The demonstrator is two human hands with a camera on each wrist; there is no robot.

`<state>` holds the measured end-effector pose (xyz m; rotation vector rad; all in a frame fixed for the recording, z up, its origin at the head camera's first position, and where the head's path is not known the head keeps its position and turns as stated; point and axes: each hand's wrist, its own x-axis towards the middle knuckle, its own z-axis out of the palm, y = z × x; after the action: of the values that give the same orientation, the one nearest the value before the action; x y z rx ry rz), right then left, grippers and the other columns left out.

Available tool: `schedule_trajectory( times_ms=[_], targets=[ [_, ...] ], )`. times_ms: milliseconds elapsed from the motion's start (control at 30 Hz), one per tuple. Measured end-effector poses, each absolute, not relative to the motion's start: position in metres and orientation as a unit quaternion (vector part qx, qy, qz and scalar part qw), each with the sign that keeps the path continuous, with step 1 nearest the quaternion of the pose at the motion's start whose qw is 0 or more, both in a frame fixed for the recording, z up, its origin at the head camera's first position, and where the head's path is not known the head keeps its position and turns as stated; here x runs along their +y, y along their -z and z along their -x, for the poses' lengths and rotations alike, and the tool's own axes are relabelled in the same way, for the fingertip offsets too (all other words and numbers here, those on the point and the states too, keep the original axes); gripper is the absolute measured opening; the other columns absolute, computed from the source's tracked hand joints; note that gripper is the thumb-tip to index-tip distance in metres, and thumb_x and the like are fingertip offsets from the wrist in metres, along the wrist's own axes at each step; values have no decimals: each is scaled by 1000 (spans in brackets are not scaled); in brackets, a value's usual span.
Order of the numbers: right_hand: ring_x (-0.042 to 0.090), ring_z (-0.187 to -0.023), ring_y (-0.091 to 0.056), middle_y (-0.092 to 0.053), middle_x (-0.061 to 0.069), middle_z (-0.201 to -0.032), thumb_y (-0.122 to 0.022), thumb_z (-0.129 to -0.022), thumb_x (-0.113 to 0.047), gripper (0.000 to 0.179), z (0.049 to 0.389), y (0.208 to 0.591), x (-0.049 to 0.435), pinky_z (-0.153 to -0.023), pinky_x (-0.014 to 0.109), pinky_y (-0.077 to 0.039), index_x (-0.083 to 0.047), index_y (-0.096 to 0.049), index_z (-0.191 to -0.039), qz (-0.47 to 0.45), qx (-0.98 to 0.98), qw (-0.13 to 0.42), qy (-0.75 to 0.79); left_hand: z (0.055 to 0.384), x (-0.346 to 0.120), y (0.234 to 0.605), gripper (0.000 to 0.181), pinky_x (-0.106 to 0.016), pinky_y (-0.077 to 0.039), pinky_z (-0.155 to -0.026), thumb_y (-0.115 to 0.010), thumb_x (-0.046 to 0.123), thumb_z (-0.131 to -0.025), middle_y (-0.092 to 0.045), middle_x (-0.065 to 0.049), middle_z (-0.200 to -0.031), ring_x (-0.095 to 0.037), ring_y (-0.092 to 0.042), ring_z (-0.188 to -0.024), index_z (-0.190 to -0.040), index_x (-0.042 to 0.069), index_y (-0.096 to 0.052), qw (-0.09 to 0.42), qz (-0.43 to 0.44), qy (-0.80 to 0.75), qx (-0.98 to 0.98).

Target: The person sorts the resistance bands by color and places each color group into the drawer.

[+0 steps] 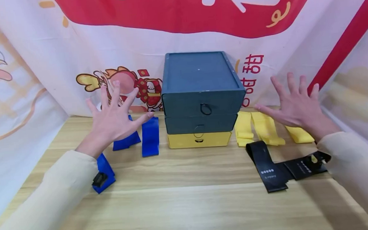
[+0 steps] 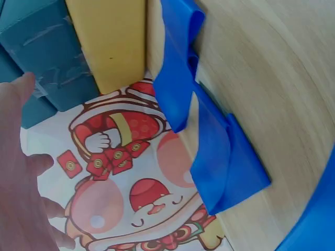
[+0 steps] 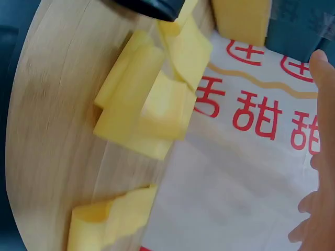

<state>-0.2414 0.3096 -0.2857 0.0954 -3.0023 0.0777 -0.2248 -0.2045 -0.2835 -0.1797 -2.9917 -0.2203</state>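
Both hands are raised over the table with fingers spread, and neither holds anything. On the left side, the left hand hovers above folded blue strips; in the left wrist view more of the blue strips lie along the table's back edge. The right hand is held above folded yellow strips and black strips. Between the hands stands a stack of drawers, two dark blue-grey ones on top of a yellow drawer. A ring pull hangs on the top drawer's front.
A printed white and red cloth hangs directly behind the drawers and along both sides. The wooden table stretches forward from it. Another blue strip with a dark piece on it lies under the left forearm.
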Motion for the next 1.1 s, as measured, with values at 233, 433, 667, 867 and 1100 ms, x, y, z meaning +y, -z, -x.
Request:
schedule_trajectory(
  times_ms=[233,433,667,867,1100],
  targets=[
    [55,-160,-17,-11,22,-178,-59,-94,-72,104,221,274,293,-115,84,-29,-22,-13,-173,-39,-982,141,-120,217,-189,269,86,-86,-4,-121,-45,77,-98,2,-15,-181,-48,5,-166,-170,40,-18,108,85,156,-978],
    [40,-148,-46,-43,11,-168,-69,-97,-54,80,189,258,258,-109,70,-49,-18,-41,-162,-38,-937,225,-264,213,-163,255,65,-78,-25,-123,-56,53,-105,-27,-8,-177,-38,-27,-163,-164,29,-42,174,140,301,-927],
    [8,-105,-62,-67,1,-130,-72,-99,-38,48,160,250,213,-83,14,-47,-8,-64,-136,-37,-867,340,-364,207,-135,247,51,-52,-47,-119,-50,49,-110,-54,1,-161,-20,-54,-144,-156,29,-53,181,161,451,-859],
    [10,-72,-59,-66,-12,-86,-74,-101,-26,25,146,247,177,-65,18,-49,-3,-68,-108,-83,-809,320,-486,208,-116,249,54,-50,-43,-124,-52,50,-109,-43,12,-169,-14,-44,-154,-160,32,-48,125,157,537,-820],
    [31,-65,-67,-72,12,-82,-71,-102,-42,34,142,252,144,-58,25,-55,-8,-70,-99,-57,-822,207,-528,213,-103,259,55,-48,-33,-131,-52,46,-110,-31,18,-174,-6,-25,-163,-162,29,-46,134,158,572,-793]
  ],
)
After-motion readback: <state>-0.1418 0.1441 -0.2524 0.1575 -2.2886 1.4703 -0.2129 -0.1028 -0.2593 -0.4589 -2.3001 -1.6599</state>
